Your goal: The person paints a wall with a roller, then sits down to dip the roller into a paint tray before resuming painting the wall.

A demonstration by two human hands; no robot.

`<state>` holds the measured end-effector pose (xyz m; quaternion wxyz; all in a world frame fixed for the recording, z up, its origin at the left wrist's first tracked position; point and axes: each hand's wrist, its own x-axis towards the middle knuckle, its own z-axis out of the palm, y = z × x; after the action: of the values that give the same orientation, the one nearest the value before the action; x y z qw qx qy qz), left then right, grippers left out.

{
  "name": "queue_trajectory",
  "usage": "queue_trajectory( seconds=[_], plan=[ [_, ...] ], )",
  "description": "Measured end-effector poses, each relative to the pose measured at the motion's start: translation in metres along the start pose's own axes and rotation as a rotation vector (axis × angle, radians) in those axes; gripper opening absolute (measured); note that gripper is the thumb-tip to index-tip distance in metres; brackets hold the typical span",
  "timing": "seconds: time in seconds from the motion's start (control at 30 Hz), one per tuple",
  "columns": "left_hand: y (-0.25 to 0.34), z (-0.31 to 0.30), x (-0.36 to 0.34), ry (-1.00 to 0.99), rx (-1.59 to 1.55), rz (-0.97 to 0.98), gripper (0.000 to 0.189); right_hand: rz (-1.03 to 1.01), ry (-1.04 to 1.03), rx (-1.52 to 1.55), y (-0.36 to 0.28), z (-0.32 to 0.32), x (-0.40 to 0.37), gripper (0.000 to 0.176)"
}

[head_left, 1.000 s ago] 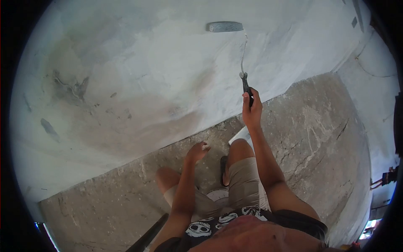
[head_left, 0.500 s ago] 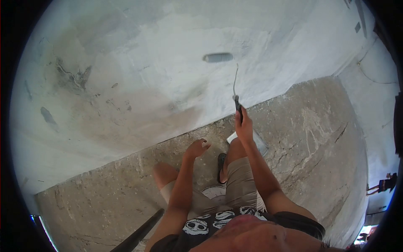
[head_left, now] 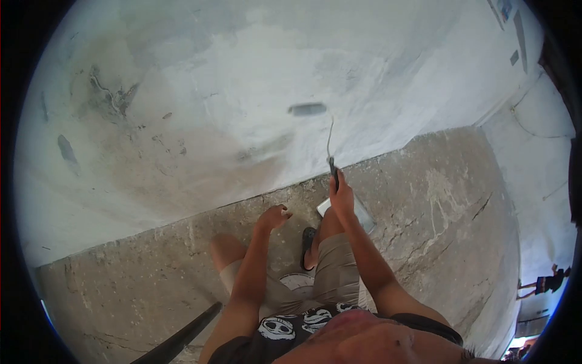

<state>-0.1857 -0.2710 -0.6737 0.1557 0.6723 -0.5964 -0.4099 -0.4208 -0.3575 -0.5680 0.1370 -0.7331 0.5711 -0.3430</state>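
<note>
Across the patchy wall filling the upper frame, I'd press the roller, upper centre, evenly, right hand gripping its handle, left hand half-curled, whether empty I can't tell.

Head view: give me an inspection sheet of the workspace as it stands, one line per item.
Surface: wall patchy grey-white, brownish low down, dark marks at left; floor bare, cracked, with pale splashes.
Job's things: paint roller at the wall, blurred, contact unconfirmed; pale tray-like object on the floor, partly hidden by the leg and arm.
Clutter: dark pole-like object at lower left, use unclear.
Hands: right hand grips the roller's handle; left hand loosely curled, contents unclear.
Cables: thin cable-like line on the side wall, well away from the roller.
Surroundings: another person in the background at far right.
</note>
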Motion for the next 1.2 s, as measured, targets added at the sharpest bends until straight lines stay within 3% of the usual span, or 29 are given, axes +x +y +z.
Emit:
queue_trajectory(
  seconds=[0.13,0.2,0.23,0.37,0.43,0.53,0.67,0.77,0.93,1.07,1.13,1.17,1.2],
  plan=[
    [-0.012,0.013,0.008,0.075,0.036,0.128,0.058,-0.093,0.02,0.106,-0.004,0.0,-0.013,0.043],
    [-0.007,0.012,0.002,0.049,0.016,0.097,0.058,-0.006,-0.002,0.14,-0.029,-0.025,-0.002,0.043],
    [-0.002,0.009,0.002,0.038,0.004,0.08,0.058,-0.081,0.073,0.167,-0.032,-0.03,0.007,0.043],
    [0.004,0.006,0.004,0.021,0.026,0.039,0.058,-0.029,0.049,0.156,-0.087,-0.084,0.053,0.043],
    [0.016,-0.001,-0.004,-0.006,0.039,-0.025,0.058,-0.186,0.197,0.174,-0.101,-0.097,0.073,0.045],
    [0.012,0.004,0.0,0.002,0.062,0.014,0.058,-0.135,0.179,0.237,-0.127,-0.111,0.082,0.046],
    [0.005,0.006,0.006,0.011,0.028,0.034,0.058,-0.128,0.171,0.208,-0.113,-0.075,0.058,0.046],
    [0.003,0.01,0.004,-0.009,0.022,0.011,0.059,-0.04,0.03,0.218,-0.084,-0.034,0.017,0.044],
    [-0.003,0.016,0.008,0.037,0.029,0.115,0.059,0.002,-0.027,0.249,-0.094,-0.035,0.01,0.044],
    [0.014,0.008,0.004,0.073,0.02,0.074,0.054,-0.115,0.199,0.265,-0.114,-0.072,0.062,0.044],
    [0.022,0.002,0.004,0.313,-0.224,0.192,0.049,-0.072,0.179,0.29,-0.142,-0.105,0.078,0.044],
    [0.026,-0.002,0.003,0.315,-0.219,0.194,0.049,-0.073,0.184,0.294,-0.143,-0.106,0.079,0.044],
    [0.03,-0.005,0.004,0.475,-0.175,0.264,0.047,-0.08,0.193,0.277,-0.143,-0.105,0.081,0.045]
  ],
)
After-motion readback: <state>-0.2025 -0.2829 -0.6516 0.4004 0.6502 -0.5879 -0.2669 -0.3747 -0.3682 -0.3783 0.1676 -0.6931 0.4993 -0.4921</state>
